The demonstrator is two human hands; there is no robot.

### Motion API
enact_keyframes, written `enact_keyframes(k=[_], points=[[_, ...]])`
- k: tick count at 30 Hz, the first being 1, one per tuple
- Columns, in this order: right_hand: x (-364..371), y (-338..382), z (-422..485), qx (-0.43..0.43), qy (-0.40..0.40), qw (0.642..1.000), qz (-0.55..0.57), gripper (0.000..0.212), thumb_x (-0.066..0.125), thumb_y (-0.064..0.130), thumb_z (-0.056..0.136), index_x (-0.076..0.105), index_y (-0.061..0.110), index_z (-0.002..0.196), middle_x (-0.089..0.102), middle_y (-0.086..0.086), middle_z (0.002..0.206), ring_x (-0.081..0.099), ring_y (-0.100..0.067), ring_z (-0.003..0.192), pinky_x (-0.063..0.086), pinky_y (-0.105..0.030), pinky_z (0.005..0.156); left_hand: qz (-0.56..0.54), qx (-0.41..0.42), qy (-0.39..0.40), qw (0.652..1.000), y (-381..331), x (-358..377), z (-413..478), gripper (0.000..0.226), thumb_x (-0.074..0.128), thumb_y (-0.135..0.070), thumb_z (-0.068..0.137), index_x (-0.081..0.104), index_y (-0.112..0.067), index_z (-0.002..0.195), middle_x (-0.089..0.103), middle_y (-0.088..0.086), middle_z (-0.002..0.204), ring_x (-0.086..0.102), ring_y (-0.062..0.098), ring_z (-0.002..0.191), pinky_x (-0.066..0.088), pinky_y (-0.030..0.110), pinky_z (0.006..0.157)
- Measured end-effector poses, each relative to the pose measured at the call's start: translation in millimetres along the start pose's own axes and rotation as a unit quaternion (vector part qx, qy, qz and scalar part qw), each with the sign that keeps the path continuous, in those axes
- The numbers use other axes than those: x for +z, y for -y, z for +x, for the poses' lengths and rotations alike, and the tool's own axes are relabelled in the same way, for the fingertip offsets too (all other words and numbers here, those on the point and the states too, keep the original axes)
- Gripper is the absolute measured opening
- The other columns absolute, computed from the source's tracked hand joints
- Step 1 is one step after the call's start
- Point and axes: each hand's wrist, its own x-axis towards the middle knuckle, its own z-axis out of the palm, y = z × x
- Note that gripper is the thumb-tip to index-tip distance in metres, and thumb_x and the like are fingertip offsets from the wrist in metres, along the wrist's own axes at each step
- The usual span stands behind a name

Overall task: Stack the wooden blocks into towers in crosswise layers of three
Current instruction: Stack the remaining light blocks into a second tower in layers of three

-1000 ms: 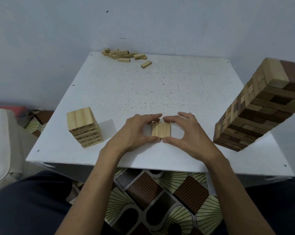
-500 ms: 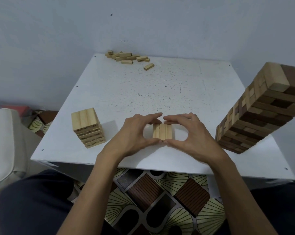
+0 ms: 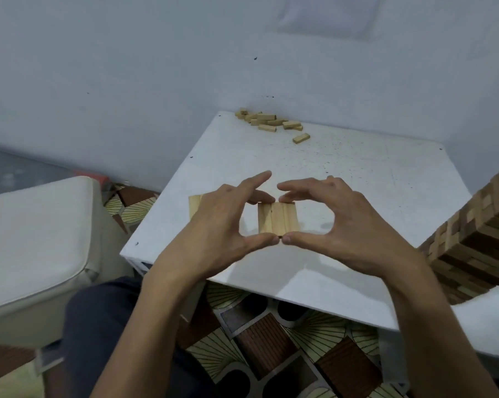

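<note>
Concealment first: hiding nearly all of the short tower (image 3: pixel 195 203) behind the left hand (image 3: pixel 222 222), leaving only a pale corner showing. Losing the top and right side of the tall tower (image 3: pixel 477 234) past the right frame edge. Blurring the loose blocks (image 3: pixel 267 122) at the far left corner of the table (image 3: pixel 357 173) too much for counting. Framing the three-block layer (image 3: pixel 277 221), lying flat near the table's near edge between the two towers, with the left hand and the right hand (image 3: pixel 348 222): pressing thumbs together at its near ends, curling fingers against its far ends, holding the left index finger out straight and free. Keeping the same hold as half a second ago, but looking higher and further left: then showing the short tower whole and the tall tower's top inside the frame.
</note>
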Motion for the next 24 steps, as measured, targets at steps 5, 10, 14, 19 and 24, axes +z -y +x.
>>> enact_keyframes(k=[5,10,14,19,24], points=[[13,18,29,-0.040,0.021,0.999,0.001,0.064,0.077,0.047,0.077,0.047,0.050,0.134,0.056,0.034,0.120,0.040,0.002,0.119,0.032,-0.012,0.088,0.003,-0.037,-0.028,0.999,18,-24,-12,0.086,0.077,-0.047,0.077,0.030,-0.043,0.149,0.056,-0.030,0.124,0.045,-0.003,0.120,0.037,0.026,0.100],[31,28,52,-0.065,0.027,0.997,0.038,0.046,0.077,0.043,0.080,0.058,0.042,0.122,0.059,0.026,0.115,0.051,-0.001,0.108,0.047,-0.034,0.092,0.009,-0.060,-0.052,0.997,38,-40,-18,0.080,0.077,-0.050,0.074,0.037,-0.045,0.143,0.059,-0.030,0.120,0.050,0.000,0.120,0.039,0.025,0.097],[39,25,55,-0.086,0.017,0.994,0.061,0.027,0.078,0.036,0.081,0.063,0.032,0.103,0.063,0.021,0.119,0.057,-0.007,0.104,0.050,-0.034,0.087,-0.003,-0.054,-0.066,0.996,41,-37,-19,0.073,0.079,-0.044,0.074,0.044,-0.041,0.138,0.061,-0.025,0.120,0.053,-0.002,0.110,0.040,0.013,0.090],[32,5,33,-0.065,0.009,0.996,0.054,0.020,0.078,0.032,0.080,0.064,0.029,0.095,0.062,0.022,0.125,0.059,-0.005,0.109,0.050,-0.027,0.090,-0.019,-0.029,-0.049,0.998,29,-11,-12,0.068,0.080,-0.039,0.077,0.048,-0.035,0.137,0.062,-0.020,0.122,0.051,-0.001,0.105,0.039,0.015,0.091],[26,-21,3,-0.027,0.000,0.999,0.039,0.017,0.073,0.039,0.080,0.065,0.032,0.093,0.059,0.025,0.129,0.058,-0.003,0.111,0.049,-0.029,0.092,-0.036,0.001,-0.018,0.999,17,25,-1,0.065,0.078,-0.039,0.080,0.047,-0.036,0.137,0.060,-0.019,0.123,0.046,-0.003,0.105,0.034,0.007,0.088]])
